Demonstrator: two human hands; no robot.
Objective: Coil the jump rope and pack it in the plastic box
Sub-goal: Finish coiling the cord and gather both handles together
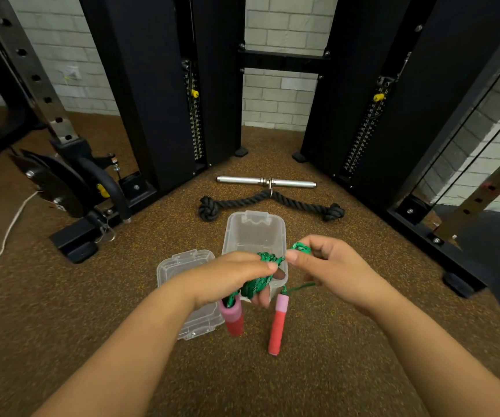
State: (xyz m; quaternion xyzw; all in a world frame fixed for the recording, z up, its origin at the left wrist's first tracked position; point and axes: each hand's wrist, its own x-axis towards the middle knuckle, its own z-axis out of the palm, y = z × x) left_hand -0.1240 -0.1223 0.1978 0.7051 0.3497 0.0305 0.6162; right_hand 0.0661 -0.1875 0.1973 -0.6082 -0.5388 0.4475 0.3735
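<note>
The green jump rope is bunched in loops between both hands, just above the near end of the clear plastic box, which stands open on the floor. My left hand grips the bundle of loops. My right hand pinches a green loop at its top. Two pink-and-red handles hang below the hands: one under my left hand, the other hanging from a thin strand. The box's clear lid lies on the floor to the left, partly hidden by my left wrist.
A black knotted rope attachment and a silver bar handle lie on the brown speckled floor beyond the box. Black cable-machine columns stand left and right. A rack base and white cord sit at left.
</note>
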